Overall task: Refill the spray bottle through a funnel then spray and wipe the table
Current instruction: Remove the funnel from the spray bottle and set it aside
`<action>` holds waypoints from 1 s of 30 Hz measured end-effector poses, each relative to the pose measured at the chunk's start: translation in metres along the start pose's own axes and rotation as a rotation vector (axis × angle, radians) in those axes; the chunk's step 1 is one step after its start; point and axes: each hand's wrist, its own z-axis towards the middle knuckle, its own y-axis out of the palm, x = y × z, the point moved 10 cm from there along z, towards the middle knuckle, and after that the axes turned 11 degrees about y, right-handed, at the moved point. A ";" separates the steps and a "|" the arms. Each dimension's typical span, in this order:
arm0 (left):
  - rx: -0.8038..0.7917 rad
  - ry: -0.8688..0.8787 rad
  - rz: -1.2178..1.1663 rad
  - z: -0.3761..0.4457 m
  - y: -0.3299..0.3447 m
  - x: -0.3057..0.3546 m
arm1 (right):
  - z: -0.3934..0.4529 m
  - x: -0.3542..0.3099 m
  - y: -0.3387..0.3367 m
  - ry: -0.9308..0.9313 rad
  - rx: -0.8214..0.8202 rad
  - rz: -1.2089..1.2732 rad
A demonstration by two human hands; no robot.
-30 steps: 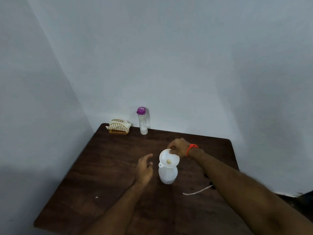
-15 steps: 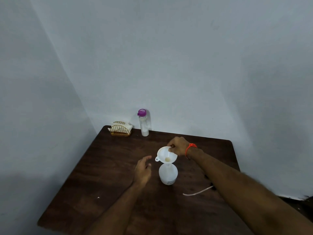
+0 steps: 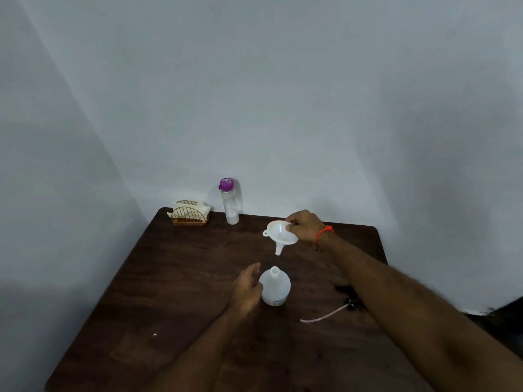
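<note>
A white spray bottle [image 3: 276, 288] without its top stands upright on the dark wooden table [image 3: 175, 278], its neck uncovered. My right hand [image 3: 304, 226], with an orange band at the wrist, pinches the rim of a white funnel [image 3: 278, 236] and holds it in the air above and behind the bottle, spout down, clear of the neck. My left hand [image 3: 247, 287] rests against the bottle's left side with its fingers loosely apart. The black spray head with its pale tube [image 3: 325, 315] lies on the table to the right, partly hidden by my right forearm.
A clear bottle with a purple cap [image 3: 229, 202] stands at the back edge by the wall. A gold wire holder with napkins [image 3: 189, 215] sits in the back left corner. A small white scrap [image 3: 154, 334] lies front left. Walls close off the back and left.
My right hand has lifted the funnel out of the bottle's neck and carried it up and back. My left hand has moved in to the bottle's side.
</note>
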 end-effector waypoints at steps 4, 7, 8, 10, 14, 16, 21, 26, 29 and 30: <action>-0.039 -0.012 0.044 0.003 0.010 -0.006 | 0.015 0.011 -0.006 0.081 0.039 0.129; -0.060 0.006 0.082 0.004 0.015 -0.009 | 0.030 0.017 -0.005 0.161 0.077 0.226; -0.060 0.018 0.078 0.004 0.018 -0.011 | 0.036 0.018 -0.004 0.183 0.089 0.243; -0.049 0.060 0.055 0.003 0.022 -0.013 | 0.049 0.022 0.002 0.220 0.105 0.298; 0.017 0.161 0.030 0.001 0.030 -0.027 | 0.079 0.028 0.021 0.299 0.119 0.391; 0.069 0.186 0.036 0.001 0.033 -0.037 | 0.096 0.031 0.033 0.329 0.131 0.401; 0.158 0.166 0.105 0.008 0.037 -0.050 | 0.137 0.049 0.067 0.436 0.149 0.422; 0.067 0.152 0.037 0.025 0.054 -0.077 | 0.157 0.053 0.088 0.426 0.191 0.369; 0.056 0.141 0.004 0.028 0.050 -0.069 | 0.166 0.055 0.098 0.423 0.198 0.365; 0.053 0.139 -0.017 0.028 0.049 -0.066 | 0.168 0.055 0.100 0.420 0.199 0.360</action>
